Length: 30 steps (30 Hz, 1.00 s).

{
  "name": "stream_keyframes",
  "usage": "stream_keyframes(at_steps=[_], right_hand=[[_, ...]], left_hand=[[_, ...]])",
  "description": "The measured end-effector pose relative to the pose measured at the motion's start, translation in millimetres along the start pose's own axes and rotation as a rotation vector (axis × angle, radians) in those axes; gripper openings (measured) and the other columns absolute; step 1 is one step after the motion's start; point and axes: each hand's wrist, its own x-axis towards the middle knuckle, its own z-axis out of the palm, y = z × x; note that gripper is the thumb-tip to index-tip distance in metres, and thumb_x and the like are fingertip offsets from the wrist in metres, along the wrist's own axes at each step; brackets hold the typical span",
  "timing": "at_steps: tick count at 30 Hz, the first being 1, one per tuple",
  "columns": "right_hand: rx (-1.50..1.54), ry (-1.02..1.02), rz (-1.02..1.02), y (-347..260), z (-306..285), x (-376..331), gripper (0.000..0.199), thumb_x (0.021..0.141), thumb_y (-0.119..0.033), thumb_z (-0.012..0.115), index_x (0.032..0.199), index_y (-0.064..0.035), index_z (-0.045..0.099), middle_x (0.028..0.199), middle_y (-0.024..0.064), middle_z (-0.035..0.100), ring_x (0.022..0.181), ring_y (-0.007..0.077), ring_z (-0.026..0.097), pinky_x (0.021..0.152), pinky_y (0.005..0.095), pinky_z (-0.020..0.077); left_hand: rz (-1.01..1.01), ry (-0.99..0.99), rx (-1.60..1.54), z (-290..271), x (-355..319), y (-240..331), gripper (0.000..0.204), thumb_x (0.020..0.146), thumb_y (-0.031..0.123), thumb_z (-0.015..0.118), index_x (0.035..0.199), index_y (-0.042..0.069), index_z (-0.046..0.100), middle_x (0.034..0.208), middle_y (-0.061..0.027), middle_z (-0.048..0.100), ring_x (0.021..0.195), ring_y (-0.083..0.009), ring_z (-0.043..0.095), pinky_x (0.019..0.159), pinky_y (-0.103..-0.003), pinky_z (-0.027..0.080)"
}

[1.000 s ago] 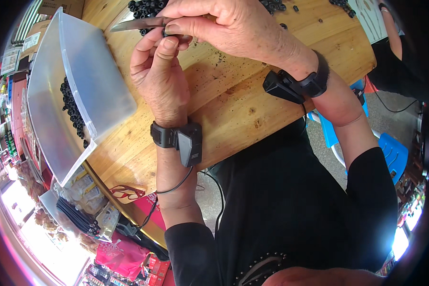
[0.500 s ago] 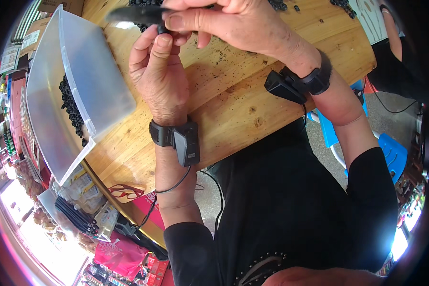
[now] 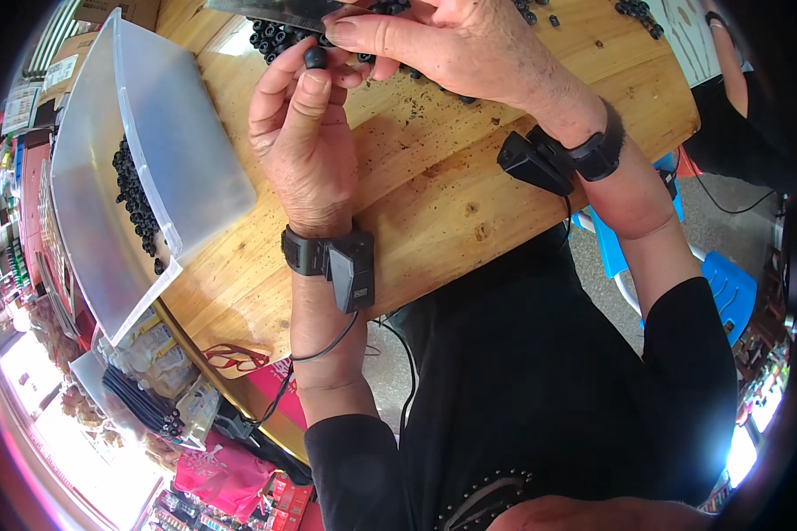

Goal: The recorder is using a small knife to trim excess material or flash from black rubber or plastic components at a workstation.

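Observation:
My left hand pinches a small round black rubber-like piece between thumb and fingers. Just above it, my right hand grips a knife whose flat grey blade points left. The knife's handle is hidden in my fingers. Blade and piece are close together, but apart in this view. Behind my hands lies a pile of similar black pieces, partly covered by the blade and fingers. More loose pieces lie at the table's far right.
A translucent plastic bin stands on the left of the wooden table, with black pieces inside. Dark crumbs dot the tabletop. Red-framed glasses lie at the near left corner. Another person's arm shows at far right, near a blue chair.
The knife has moved up, away from the piece, its blade now less blurred. The black piece shows more plainly in my left hand, which has shifted slightly right and down.

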Motion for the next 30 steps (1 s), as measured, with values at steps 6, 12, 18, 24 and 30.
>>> stream_keyframes(at_steps=[6, 12, 18, 24, 30], right_hand=[[-0.099, 0.004, 0.155, -13.0, -9.7, 3.1, 0.014, 0.099, 0.001, 0.064, 0.111, 0.0066, 0.068, 0.098, 0.0062, 0.059, 0.073, 0.0110, 0.064, 0.063, 0.0260, 0.0550], [-0.023, 0.190, 0.372, -12.8, -26.1, 10.4, 0.023, 0.098, -0.002, 0.067, 0.119, 0.0071, 0.068, 0.098, 0.0075, 0.068, 0.073, 0.0088, 0.066, 0.060, 0.0238, 0.0580], [0.139, 0.349, 0.481, -2.8, -42.8, 15.3, 0.025, 0.098, -0.006, 0.069, 0.119, 0.0074, 0.069, 0.097, 0.0064, 0.069, 0.083, 0.0123, 0.067, 0.065, 0.0263, 0.0616], [0.468, 0.452, 0.469, 16.6, -64.1, 15.4, 0.012, 0.100, -0.007, 0.067, 0.107, 0.0014, 0.069, 0.095, 0.0080, 0.070, 0.082, 0.0167, 0.070, 0.070, 0.0318, 0.0648], [0.456, 0.480, 0.416, 0.1, -71.5, 20.4, 0.016, 0.103, -0.011, 0.063, 0.115, -0.0008, 0.064, 0.096, 0.0100, 0.072, 0.085, 0.0201, 0.075, 0.068, 0.0332, 0.0649]], left_hand=[[-0.002, 0.043, 0.053, 4.9, -0.1, 1.6, 0.026, 0.098, 0.005, 0.067, 0.124, -0.001, 0.068, 0.108, -0.0154, 0.075, 0.092, -0.0210, 0.070, 0.091, -0.035, 0.057], [0.095, 0.123, 0.462, 21.3, -6.3, 6.9, 0.021, 0.099, 0.003, 0.066, 0.118, -0.005, 0.068, 0.103, -0.0167, 0.074, 0.091, -0.0219, 0.070, 0.089, -0.037, 0.058], [0.368, 0.123, 0.866, 57.3, -21.3, 27.8, 0.030, 0.082, -0.009, 0.081, 0.110, -0.003, 0.073, 0.099, -0.0078, 0.073, 0.084, -0.0133, 0.066, 0.079, -0.026, 0.054], [0.758, 0.195, 1.814, 74.4, 0.8, 106.0, 0.017, 0.081, 0.004, 0.084, 0.097, 0.007, 0.079, 0.087, -0.0035, 0.077, 0.068, -0.0132, 0.069, 0.066, -0.027, 0.055], [0.715, 0.215, 2.389, 35.3, 19.6, 160.2, 0.024, 0.083, 0.008, 0.083, 0.106, 0.003, 0.077, 0.089, -0.0071, 0.074, 0.076, -0.0182, 0.070, 0.067, -0.034, 0.055]])
